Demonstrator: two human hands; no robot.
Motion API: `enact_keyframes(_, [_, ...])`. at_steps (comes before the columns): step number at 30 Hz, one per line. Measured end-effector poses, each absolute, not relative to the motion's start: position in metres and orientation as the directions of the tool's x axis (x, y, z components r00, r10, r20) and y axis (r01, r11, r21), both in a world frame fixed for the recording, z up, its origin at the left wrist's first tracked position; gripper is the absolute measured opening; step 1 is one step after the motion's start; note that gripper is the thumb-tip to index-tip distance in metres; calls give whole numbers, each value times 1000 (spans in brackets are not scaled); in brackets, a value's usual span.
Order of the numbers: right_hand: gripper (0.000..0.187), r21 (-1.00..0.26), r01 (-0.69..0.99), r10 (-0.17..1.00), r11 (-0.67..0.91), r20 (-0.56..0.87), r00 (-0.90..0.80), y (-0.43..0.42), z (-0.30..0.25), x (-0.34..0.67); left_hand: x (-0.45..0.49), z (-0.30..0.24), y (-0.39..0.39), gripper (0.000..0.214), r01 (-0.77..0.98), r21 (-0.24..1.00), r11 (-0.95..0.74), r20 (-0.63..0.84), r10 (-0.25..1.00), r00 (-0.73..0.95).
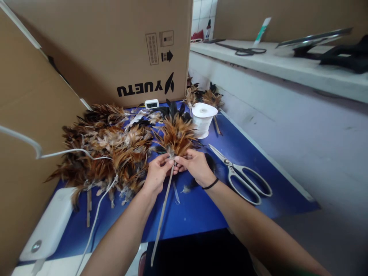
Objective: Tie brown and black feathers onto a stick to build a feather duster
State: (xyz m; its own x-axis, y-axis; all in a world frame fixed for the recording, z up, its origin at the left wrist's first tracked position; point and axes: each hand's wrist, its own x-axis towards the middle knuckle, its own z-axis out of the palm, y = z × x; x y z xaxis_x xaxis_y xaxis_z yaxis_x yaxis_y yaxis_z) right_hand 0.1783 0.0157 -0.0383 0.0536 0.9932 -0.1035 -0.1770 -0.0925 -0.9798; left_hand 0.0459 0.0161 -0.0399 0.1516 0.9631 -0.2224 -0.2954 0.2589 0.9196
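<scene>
A bunch of brown and black feathers points away from me over the blue tabletop. My left hand pinches the base of the bunch between thumb and fingers. My right hand, a black band at its wrist, closes on the same spot from the other side. From between the thumbs a thin pale stick runs down toward me past the table edge. Just right of my right hand lie large metal scissors, blades partly apart. A white spool stands behind the bunch. Fingertips are partly hidden behind the feather base.
A heap of feathers covers the left of the table. White cable crosses its front near a white device. A large cardboard box stands behind. At right, a ledge holds dark scissors. A small display sits at the back.
</scene>
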Motion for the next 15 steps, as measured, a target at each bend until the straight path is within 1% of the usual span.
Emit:
enact_keyframes(4, [32, -997, -78, 992, -8, -18, 128, 16, -41, 178, 46, -38, 15, 36, -318, 899, 301, -257, 951, 172])
enact_keyframes(6, [31, -998, -59, 989, 22, 13, 145, 16, -41, 179, 46, -37, 15, 35, -324, 894, 310, -257, 946, 195])
enact_keyframes(11, [30, -998, -57, 990, 30, 22, 137, 16, -42, 180, 46, -35, 14, 34, -340, 876, 343, -266, 930, 254])
enact_keyframes(15, [33, -998, -56, 992, 16, 8, 125, 17, -47, 180, 47, -36, 15, 31, -380, 844, 379, -299, 920, 254])
